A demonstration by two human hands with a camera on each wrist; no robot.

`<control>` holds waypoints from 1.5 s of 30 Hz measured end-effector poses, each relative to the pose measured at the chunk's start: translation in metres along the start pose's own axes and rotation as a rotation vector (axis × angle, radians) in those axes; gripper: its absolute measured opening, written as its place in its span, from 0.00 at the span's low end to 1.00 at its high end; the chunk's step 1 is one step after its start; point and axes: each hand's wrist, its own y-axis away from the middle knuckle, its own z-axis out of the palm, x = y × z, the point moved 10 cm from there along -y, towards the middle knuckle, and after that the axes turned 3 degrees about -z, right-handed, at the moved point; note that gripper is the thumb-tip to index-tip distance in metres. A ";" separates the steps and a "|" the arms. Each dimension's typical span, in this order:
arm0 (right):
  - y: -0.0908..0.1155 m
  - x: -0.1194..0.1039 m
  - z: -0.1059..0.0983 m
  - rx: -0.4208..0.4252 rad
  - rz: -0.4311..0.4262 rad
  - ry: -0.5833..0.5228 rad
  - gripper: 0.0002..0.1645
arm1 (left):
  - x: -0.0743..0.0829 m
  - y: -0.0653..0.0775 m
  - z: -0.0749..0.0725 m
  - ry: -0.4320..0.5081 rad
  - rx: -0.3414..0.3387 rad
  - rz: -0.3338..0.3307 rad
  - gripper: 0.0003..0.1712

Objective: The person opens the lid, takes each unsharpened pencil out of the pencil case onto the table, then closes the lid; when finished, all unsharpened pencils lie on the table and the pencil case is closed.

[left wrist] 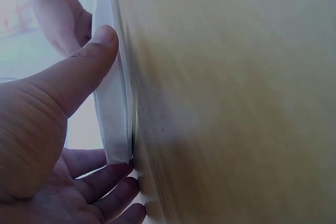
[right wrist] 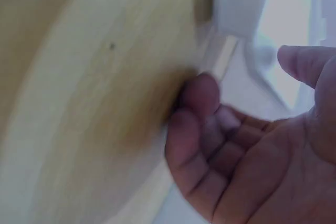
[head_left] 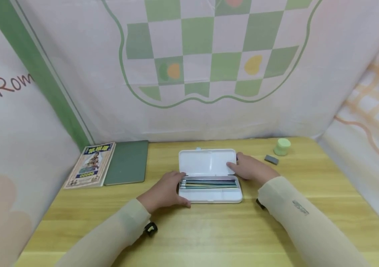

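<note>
A white pencil case (head_left: 209,196) lies with its lid (head_left: 206,162) swung back on the far side. Several pencils (head_left: 209,183) lie lengthwise in its upper compartment, metal-banded ends to the left. My left hand (head_left: 167,191) grips the case's left end; in the left wrist view its thumb (left wrist: 89,66) presses the front wall while the fingers bend around the corner. At the lid's right edge is my right hand (head_left: 251,167), thumb over the inner face. Its curled fingers (right wrist: 186,140) show beyond the edge in the right wrist view, close over the table.
A comic-style book (head_left: 91,165) and a dark green book (head_left: 127,163) lie at the back left. Toward the back right are a grey eraser-like block (head_left: 271,160) and a light green container (head_left: 282,147). Printed cloth walls (head_left: 162,122) border the wooden table (head_left: 203,233).
</note>
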 end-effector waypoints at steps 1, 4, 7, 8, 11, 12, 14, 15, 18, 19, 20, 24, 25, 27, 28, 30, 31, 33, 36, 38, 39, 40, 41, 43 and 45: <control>0.005 0.001 -0.001 0.015 0.009 0.012 0.55 | 0.000 0.000 0.000 0.000 -0.001 0.001 0.65; 0.022 0.002 -0.005 0.066 0.023 0.014 0.52 | 0.001 0.001 0.001 0.003 -0.005 0.004 0.65; 0.038 -0.006 -0.011 0.156 -0.043 0.001 0.40 | 0.001 0.003 0.002 0.002 -0.013 -0.003 0.65; 0.043 -0.011 -0.013 0.183 -0.080 -0.012 0.35 | 0.001 0.003 0.002 0.000 -0.014 -0.007 0.65; 0.055 -0.024 -0.015 0.230 -0.178 -0.056 0.24 | -0.001 0.003 0.002 0.002 -0.017 -0.020 0.65; 0.058 -0.026 -0.015 0.233 -0.196 -0.072 0.22 | -0.002 0.003 0.002 0.006 -0.017 -0.022 0.65; 0.060 -0.031 -0.012 0.226 -0.225 -0.095 0.20 | -0.003 0.001 0.002 0.012 -0.015 -0.026 0.65; 0.061 -0.033 -0.011 0.221 -0.233 -0.099 0.19 | -0.003 0.001 0.002 0.017 -0.014 -0.025 0.65; 0.059 -0.035 -0.007 0.215 -0.242 -0.095 0.18 | -0.004 -0.001 0.002 0.013 -0.014 -0.019 0.64; 0.058 -0.035 -0.005 0.213 -0.246 -0.093 0.18 | -0.005 -0.001 0.002 0.008 -0.012 -0.014 0.64; 0.057 -0.035 -0.004 0.212 -0.250 -0.089 0.18 | -0.004 -0.001 0.002 0.006 -0.009 -0.009 0.64; 0.055 -0.036 0.000 0.208 -0.260 -0.076 0.18 | -0.005 0.000 0.002 0.004 -0.004 -0.001 0.62; 0.055 -0.036 0.000 0.207 -0.260 -0.076 0.18 | -0.006 0.000 0.002 0.009 -0.003 0.001 0.61; 0.055 -0.037 0.001 0.202 -0.255 -0.076 0.18 | -0.007 0.001 0.003 0.023 -0.002 0.002 0.60; 0.056 -0.037 0.001 0.198 -0.253 -0.078 0.18 | -0.007 0.000 0.004 0.029 -0.002 0.003 0.60; 0.056 -0.037 0.002 0.191 -0.244 -0.075 0.18 | -0.009 0.000 0.005 0.052 -0.001 0.001 0.60; 0.056 -0.037 0.002 0.190 -0.241 -0.074 0.19 | -0.010 0.000 0.006 0.063 -0.002 -0.002 0.59; 0.056 -0.037 0.002 0.189 -0.240 -0.070 0.19 | -0.012 0.000 0.007 0.085 -0.004 -0.012 0.59; 0.056 -0.037 0.003 0.187 -0.242 -0.066 0.19 | -0.016 -0.001 0.009 0.117 -0.003 -0.027 0.59; 0.056 -0.036 0.003 0.187 -0.242 -0.067 0.19 | -0.019 -0.001 0.010 0.132 0.000 -0.035 0.60; 0.056 -0.036 0.003 0.186 -0.243 -0.068 0.20 | -0.020 -0.001 0.011 0.140 0.001 -0.040 0.60; 0.056 -0.036 0.003 0.186 -0.244 -0.069 0.20 | -0.020 -0.001 0.012 0.148 0.001 -0.045 0.60; 0.056 -0.036 0.003 0.186 -0.245 -0.071 0.20 | -0.021 -0.001 0.012 0.155 0.002 -0.048 0.60; 0.056 -0.035 0.003 0.186 -0.244 -0.073 0.20 | -0.022 -0.001 0.013 0.164 0.000 -0.057 0.60; 0.055 -0.035 0.003 0.182 -0.244 -0.077 0.20 | -0.022 -0.001 0.013 0.167 -0.001 -0.062 0.60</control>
